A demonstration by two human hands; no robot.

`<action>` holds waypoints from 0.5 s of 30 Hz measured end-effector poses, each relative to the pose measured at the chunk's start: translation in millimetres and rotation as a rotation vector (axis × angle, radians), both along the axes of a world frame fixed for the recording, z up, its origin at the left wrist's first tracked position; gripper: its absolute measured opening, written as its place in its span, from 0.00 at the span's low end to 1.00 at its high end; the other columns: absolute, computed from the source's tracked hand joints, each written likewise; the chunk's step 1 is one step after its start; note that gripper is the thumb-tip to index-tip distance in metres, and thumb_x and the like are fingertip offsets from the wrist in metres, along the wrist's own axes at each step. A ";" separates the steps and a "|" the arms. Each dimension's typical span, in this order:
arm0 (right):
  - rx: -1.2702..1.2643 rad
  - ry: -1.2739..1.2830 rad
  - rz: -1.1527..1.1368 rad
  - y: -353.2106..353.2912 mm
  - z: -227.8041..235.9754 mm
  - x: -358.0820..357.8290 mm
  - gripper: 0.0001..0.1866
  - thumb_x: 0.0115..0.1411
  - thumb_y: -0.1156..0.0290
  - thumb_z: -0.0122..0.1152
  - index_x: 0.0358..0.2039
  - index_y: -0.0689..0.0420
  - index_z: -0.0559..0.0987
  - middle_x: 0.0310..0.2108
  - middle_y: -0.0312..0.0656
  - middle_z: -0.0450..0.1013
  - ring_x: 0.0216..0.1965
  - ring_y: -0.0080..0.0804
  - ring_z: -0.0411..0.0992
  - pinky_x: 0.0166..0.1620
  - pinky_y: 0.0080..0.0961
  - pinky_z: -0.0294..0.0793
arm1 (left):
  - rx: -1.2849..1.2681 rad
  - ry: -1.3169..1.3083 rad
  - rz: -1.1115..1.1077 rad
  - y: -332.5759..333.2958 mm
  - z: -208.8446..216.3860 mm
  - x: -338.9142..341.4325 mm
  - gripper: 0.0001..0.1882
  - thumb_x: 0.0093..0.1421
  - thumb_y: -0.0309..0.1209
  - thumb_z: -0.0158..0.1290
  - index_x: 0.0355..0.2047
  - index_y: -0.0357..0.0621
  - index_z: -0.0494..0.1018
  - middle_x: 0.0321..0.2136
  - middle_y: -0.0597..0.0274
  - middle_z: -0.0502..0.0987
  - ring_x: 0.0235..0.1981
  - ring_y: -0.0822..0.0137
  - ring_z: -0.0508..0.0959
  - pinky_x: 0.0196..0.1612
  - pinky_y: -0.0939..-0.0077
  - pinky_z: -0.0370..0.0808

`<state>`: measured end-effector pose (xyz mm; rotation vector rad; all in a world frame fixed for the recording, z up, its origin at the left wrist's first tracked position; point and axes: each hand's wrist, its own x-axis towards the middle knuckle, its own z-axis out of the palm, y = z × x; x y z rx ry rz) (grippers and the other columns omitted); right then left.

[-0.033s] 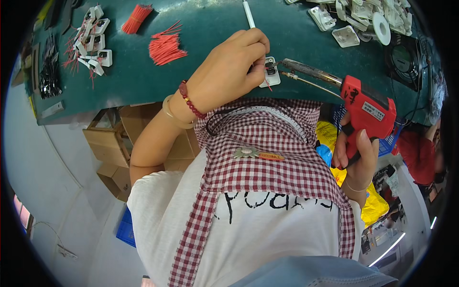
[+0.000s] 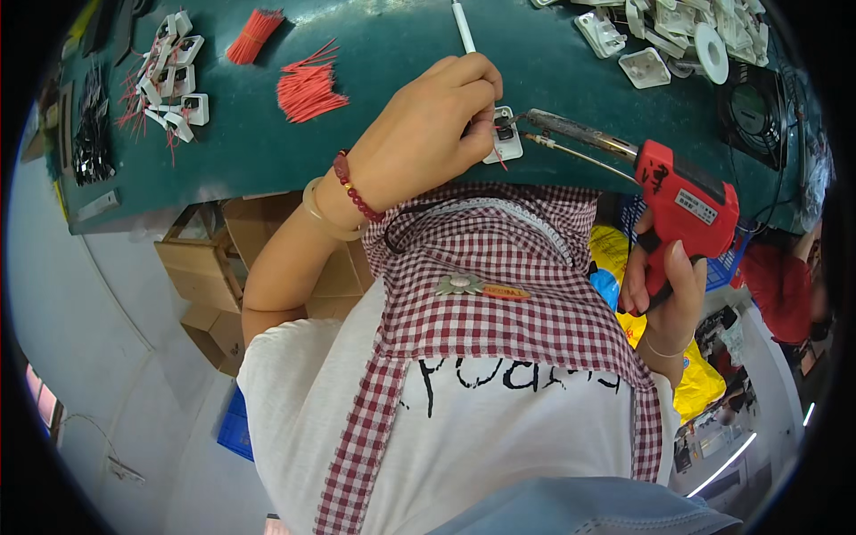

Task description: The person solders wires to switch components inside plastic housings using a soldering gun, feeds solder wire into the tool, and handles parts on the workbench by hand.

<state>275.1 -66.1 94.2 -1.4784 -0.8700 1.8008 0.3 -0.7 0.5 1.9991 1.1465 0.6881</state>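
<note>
L hand (image 2: 428,125) fingers pinch small white socket part (image 2: 505,135) on green desk (image 2: 374,53); R hand (image 2: 664,290) grips red soldering gun (image 2: 682,209), tip at part.

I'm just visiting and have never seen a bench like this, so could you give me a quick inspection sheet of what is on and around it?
Surface: dark green bench top, curved by the lens.
Job's things: small white socket part at the near edge; red soldering gun, its metal tip by the part.
Clutter: loose red wire pieces, a second red bundle, white parts with wires far left, a pile of white parts far right, a white pen-like stick.
Hands: left hand pressing on the socket part; right hand gripping the gun's handle.
Cables: nothing seen clearly.
Surroundings: cardboard boxes under the bench, small black fan at right.
</note>
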 end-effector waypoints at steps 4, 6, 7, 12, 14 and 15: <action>-0.020 0.007 -0.026 2.6 -3.3 -5.3 0.21 0.62 0.58 0.51 0.43 0.66 0.67 0.15 0.42 0.67 0.10 0.20 0.62 0.16 0.15 0.65 | 0.010 0.015 -0.018 5.5 -0.7 -4.0 0.05 0.49 0.21 0.51 0.23 0.36 0.66 0.37 0.59 0.71 0.36 0.60 0.73 0.39 0.71 0.72; -0.026 0.000 -0.034 1.5 -2.1 -6.0 0.21 0.62 0.58 0.51 0.42 0.66 0.67 0.15 0.42 0.66 0.10 0.21 0.62 0.16 0.15 0.65 | 0.006 0.012 -0.017 3.7 -0.2 -2.7 0.04 0.49 0.21 0.51 0.23 0.36 0.66 0.37 0.59 0.71 0.36 0.60 0.73 0.39 0.71 0.72; -0.029 -0.006 -0.045 0.9 -1.4 -5.9 0.20 0.62 0.58 0.51 0.41 0.65 0.67 0.14 0.42 0.66 0.10 0.21 0.61 0.15 0.15 0.65 | 0.004 0.009 -0.019 2.6 -0.3 -2.1 0.04 0.49 0.21 0.51 0.23 0.36 0.66 0.37 0.59 0.71 0.36 0.60 0.73 0.39 0.71 0.72; -0.061 -0.007 -0.064 -1.6 0.2 -5.6 0.19 0.62 0.58 0.51 0.39 0.64 0.67 0.14 0.43 0.66 0.10 0.21 0.61 0.16 0.16 0.65 | -0.003 -0.010 -0.023 2.7 -1.4 -1.6 0.04 0.49 0.21 0.51 0.23 0.36 0.66 0.37 0.59 0.71 0.35 0.60 0.73 0.39 0.71 0.72; -0.070 -0.014 -0.074 -2.4 0.2 -5.8 0.19 0.62 0.58 0.51 0.39 0.64 0.67 0.14 0.43 0.66 0.10 0.21 0.61 0.16 0.16 0.65 | -0.007 -0.016 -0.023 2.6 -1.6 -1.5 0.04 0.49 0.21 0.52 0.23 0.36 0.66 0.37 0.59 0.71 0.35 0.61 0.73 0.38 0.71 0.72; -0.064 -0.007 -0.072 -2.6 0.0 -5.7 0.19 0.62 0.58 0.51 0.39 0.64 0.67 0.14 0.43 0.66 0.10 0.21 0.61 0.15 0.16 0.65 | -0.001 -0.018 -0.023 2.5 -2.2 -1.6 0.04 0.49 0.21 0.52 0.23 0.36 0.66 0.37 0.59 0.71 0.35 0.61 0.73 0.38 0.72 0.72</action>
